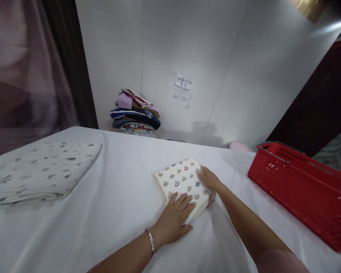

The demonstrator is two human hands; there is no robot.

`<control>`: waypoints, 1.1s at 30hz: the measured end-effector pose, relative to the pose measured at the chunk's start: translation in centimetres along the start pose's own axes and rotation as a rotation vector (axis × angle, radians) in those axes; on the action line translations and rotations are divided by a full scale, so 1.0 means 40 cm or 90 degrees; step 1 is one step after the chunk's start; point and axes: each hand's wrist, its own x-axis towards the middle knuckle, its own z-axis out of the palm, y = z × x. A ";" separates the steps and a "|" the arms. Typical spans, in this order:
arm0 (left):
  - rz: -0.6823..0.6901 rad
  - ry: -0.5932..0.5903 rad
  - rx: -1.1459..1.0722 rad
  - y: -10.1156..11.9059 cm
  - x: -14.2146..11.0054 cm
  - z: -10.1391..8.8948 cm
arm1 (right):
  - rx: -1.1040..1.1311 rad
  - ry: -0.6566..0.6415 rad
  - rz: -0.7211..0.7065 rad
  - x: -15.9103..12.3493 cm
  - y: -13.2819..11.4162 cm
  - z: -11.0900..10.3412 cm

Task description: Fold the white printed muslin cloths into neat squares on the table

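A folded cream cloth (184, 177) with grey, red and blue mushroom prints lies on the white-covered table (108, 223), turned at a slant. My left hand (176, 218), with a silver bracelet at its wrist, rests flat on the cloth's near edge with its fingers spread. At the right edge of the cloth my right hand (209, 179) is closed on the fabric; some of its fingers are hidden. To the left lies a larger folded white cloth (53, 167) with small dark prints, apart from both hands.
A red plastic basket (301, 189) stands at the right side of the table. Beyond the far edge, a pile of folded fabrics (136, 112) is stacked against the pale wall. Handwritten paper notes (182, 82) are stuck there. A pinkish curtain (25, 68) hangs at left.
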 end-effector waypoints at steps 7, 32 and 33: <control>-0.005 -0.002 -0.018 0.004 0.000 -0.004 | -0.031 0.006 0.041 0.015 0.000 0.023; 0.005 0.004 -0.041 0.002 -0.005 -0.010 | -0.036 -0.009 -0.049 0.049 -0.048 0.032; 0.006 0.008 -0.046 0.002 -0.007 -0.012 | -0.032 -0.009 -0.039 0.042 -0.036 0.027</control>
